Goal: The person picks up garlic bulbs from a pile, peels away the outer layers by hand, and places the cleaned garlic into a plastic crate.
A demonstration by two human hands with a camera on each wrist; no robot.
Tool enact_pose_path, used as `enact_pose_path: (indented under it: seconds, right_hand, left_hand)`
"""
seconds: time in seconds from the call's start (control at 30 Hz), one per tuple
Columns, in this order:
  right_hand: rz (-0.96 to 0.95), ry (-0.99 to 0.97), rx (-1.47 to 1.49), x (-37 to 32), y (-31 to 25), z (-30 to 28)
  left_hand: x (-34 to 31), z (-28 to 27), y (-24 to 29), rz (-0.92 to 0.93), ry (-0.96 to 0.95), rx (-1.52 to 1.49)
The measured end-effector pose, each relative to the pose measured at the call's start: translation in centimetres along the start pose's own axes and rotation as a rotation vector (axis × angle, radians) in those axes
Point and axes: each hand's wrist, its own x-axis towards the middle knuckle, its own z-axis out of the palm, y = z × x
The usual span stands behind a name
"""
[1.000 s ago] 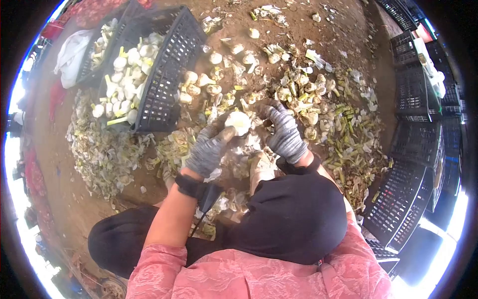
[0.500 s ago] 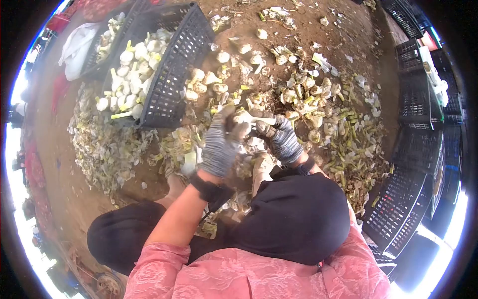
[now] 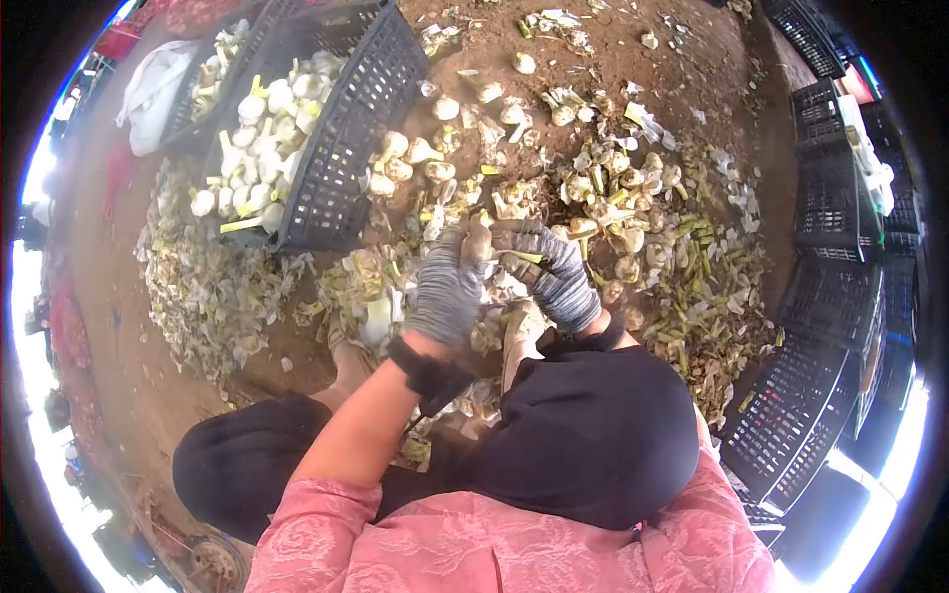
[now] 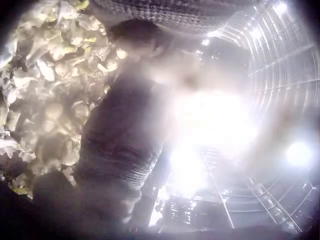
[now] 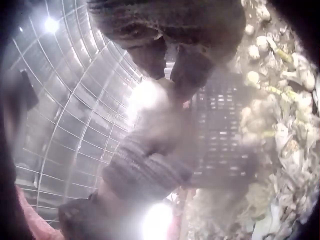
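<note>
My gloved left hand grips a garlic bulb, most of it hidden behind the fingers. Its pale stem points right, toward my gloved right hand, whose curled fingers pinch at it. Both hands are close together in front of the knees, above the peelings. In the left wrist view, the right hand appears dark and hazy against the glare. The right wrist view has the left hand below, blurred, and the right hand's bent fingers above; the garlic is lost in haze there.
At the left, a black crate holds several trimmed garlic bulbs. Loose garlic bulbs lie beside it. Leaf and skin scraps cover the ground, with more garlic heaped at the right. Black crates line the right side.
The left hand has turned and moved right, so the bulb, visible earlier, is now mostly covered. The right hand came to the stem and stays there. The view shifted slightly.
</note>
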Motion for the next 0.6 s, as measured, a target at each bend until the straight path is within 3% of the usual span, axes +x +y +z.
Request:
enact_pose_path:
  seconds: [0.07,0.13,0.2,0.27,0.33,0.37,0.43,0.47,0.5,0.53,0.57,0.6]
  right_hand:
    - [0.059,0.011,0.190,-0.4,1.0,0.2]
    - [0.063,0.019,0.234,-0.4,1.0,0.3]
    - [0.066,0.027,0.278,-0.5,1.2,0.5]
    - [0.261,0.113,0.523,-0.7,1.6,0.7]
    - [0.326,0.089,0.594,-0.3,1.7,0.2]
    - [0.387,0.065,0.663,-0.2,1.7,0.0]
    - [0.368,0.121,0.587,0.0,1.7,0.0]
    - [0.360,0.162,0.518,0.0,1.7,-0.1]
    - [0.344,0.120,0.185,0.3,0.6,-0.2]
    - [0.280,0.037,0.183,0.2,1.0,0.3]
    - [0.187,-0.035,0.154,0.3,1.4,0.1]
    - [0.097,-0.112,0.127,0.5,1.0,-0.2]
  left_hand:
    - [0.2,-0.2,1.9,-0.236,-0.010,-0.178]
    - [0.0,-0.2,2.4,-0.136,0.038,-0.168]
    - [0.1,-0.5,3.1,-0.605,0.073,-0.955]
    - [-0.1,0.1,1.7,-0.577,0.071,-0.943]
    - [-0.2,1.1,-1.2,-0.036,0.123,-0.111]
    - [-0.4,0.8,-1.6,-0.031,0.117,-0.114]
    - [0.3,-0.1,0.7,-0.426,0.100,-0.652]
    - [0.4,0.0,0.5,-0.472,0.022,-0.971]
    - [0.6,0.1,0.9,-0.613,-0.049,-1.138]
    - [0.8,-0.1,1.1,-0.760,-0.121,-1.294]
    - [0.4,0.5,-1.0,-0.737,-0.181,-1.236]
    - [1.1,0.1,-1.6,-0.815,-0.122,-1.064]
